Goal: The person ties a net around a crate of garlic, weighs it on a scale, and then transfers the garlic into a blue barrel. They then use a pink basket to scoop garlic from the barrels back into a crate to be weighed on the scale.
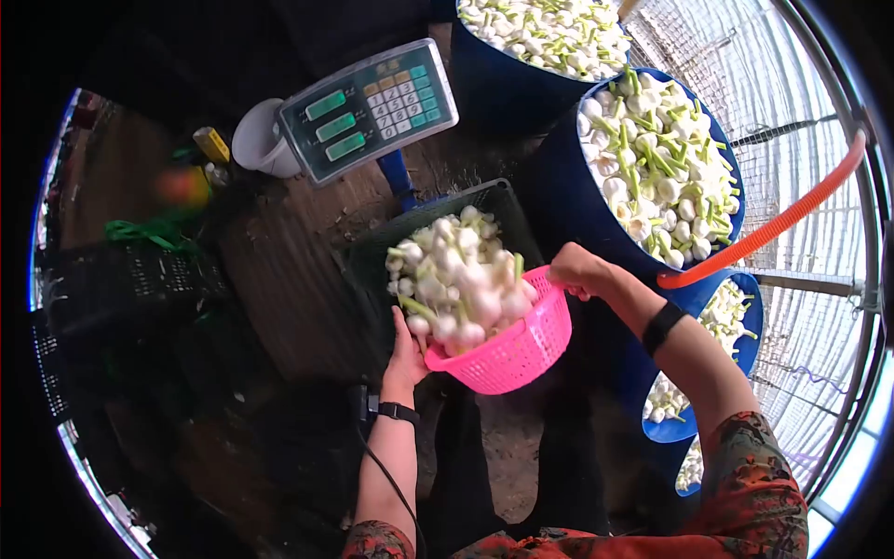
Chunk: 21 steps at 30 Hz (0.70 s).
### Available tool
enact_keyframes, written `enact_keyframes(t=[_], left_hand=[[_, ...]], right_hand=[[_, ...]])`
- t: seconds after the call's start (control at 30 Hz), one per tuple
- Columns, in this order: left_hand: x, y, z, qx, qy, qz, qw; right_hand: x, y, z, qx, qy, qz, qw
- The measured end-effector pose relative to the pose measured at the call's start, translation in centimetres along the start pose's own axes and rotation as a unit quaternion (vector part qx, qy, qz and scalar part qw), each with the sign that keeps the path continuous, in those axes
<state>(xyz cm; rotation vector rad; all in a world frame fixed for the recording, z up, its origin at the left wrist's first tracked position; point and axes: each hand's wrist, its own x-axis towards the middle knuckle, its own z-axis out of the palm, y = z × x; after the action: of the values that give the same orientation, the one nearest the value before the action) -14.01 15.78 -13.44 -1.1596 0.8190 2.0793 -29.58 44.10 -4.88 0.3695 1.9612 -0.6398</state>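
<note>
A pink plastic basket [517, 349] is tipped away from me, heaped with white garlic bulbs [456, 289] that have short green stems. My right hand [582, 270] is closed on the basket's right rim. At the left rim, my left hand [407, 354] grips the basket, thumb up beside the garlic. Under and beyond the garlic lies a dark green crate [517, 219]; the bulbs are blurred and spill over the basket's far edge towards it. How much garlic lies in the crate is hidden.
Beyond the crate stands a digital scale display [368, 112] with a white bucket [259, 140] beside it. Blue barrels [568, 177] full of garlic line the right side. An orange corrugated hose [773, 228] arches there. Dark crates [140, 284] stand on the left.
</note>
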Motion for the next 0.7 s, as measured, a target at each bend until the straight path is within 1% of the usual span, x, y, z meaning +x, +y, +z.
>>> enact_keyframes(t=[0.07,0.1,0.13,0.2,0.23,0.27,0.3,0.33,0.37,0.4,0.47,0.5,0.53,0.57,0.6,0.63,0.67,0.7], left_hand=[[0.7,0.7,-1.7,0.020,-0.028,-0.136,0.990],[0.8,0.6,-2.1,0.053,-0.020,-0.132,0.990],[1.4,0.5,-2.9,0.049,-0.022,-0.132,0.990],[3.2,-0.3,-4.9,0.102,-0.067,-0.160,0.979],[3.7,-1.0,-4.4,0.064,-0.016,-0.155,0.986],[3.5,-1.1,-3.6,0.065,-0.019,-0.156,0.985],[3.2,-1.2,-2.8,0.145,0.030,-0.091,0.985],[2.7,-0.8,-2.1,0.224,0.079,-0.027,0.971],[2.3,0.0,-2.0,0.250,0.053,-0.024,0.966],[2.5,0.2,-1.6,0.254,0.051,-0.025,0.966],[3.4,0.2,-0.9,0.347,0.049,0.057,0.935],[5.6,-0.1,-1.5,0.464,0.096,0.214,0.854],[9.4,-0.8,-3.3,0.515,0.124,0.386,0.755],[8.7,0.9,-0.9,0.569,0.195,0.463,0.651],[11.5,2.1,-1.1,0.572,0.170,0.476,0.647],[13.6,3.3,-0.3,0.568,0.192,0.488,0.634],[16.2,4.6,0.0,0.589,0.197,0.495,0.607],[19.5,5.5,-0.2,0.588,0.183,0.534,0.579]], right_hand=[[0.5,-1.5,0.2,0.010,0.002,0.018,1.000],[0.7,-1.9,0.0,0.019,-0.004,0.032,0.999],[0.7,-2.1,-0.2,0.029,-0.010,0.044,0.999],[-0.1,-2.0,-0.4,0.032,-0.014,0.061,0.998],[-0.5,-1.6,-0.3,0.033,0.005,0.063,0.997],[-1.2,-1.4,0.0,0.035,0.024,0.065,0.997],[-2.1,-0.9,-0.2,0.062,0.027,0.055,0.996],[-2.4,0.1,-0.6,0.034,0.013,0.046,0.998],[-3.8,0.6,-0.3,0.066,0.041,0.025,0.997],[-5.2,1.3,0.0,0.098,0.069,0.003,0.993],[-5.8,5.4,0.8,0.120,0.108,-0.079,0.984],[-6.2,7.3,1.5,0.113,0.152,-0.122,0.974],[-7.5,8.1,1.6,0.132,0.152,-0.118,0.972],[-8.2,9.9,2.3,0.191,0.176,-0.144,0.955],[-8.8,12.2,3.0,0.249,0.200,-0.170,0.932],[-9.7,14.5,3.5,0.256,0.241,-0.172,0.920],[-10.9,16.8,4.1,0.263,0.281,-0.171,0.907],[-12.6,18.7,4.6,0.346,0.295,-0.150,0.878]])
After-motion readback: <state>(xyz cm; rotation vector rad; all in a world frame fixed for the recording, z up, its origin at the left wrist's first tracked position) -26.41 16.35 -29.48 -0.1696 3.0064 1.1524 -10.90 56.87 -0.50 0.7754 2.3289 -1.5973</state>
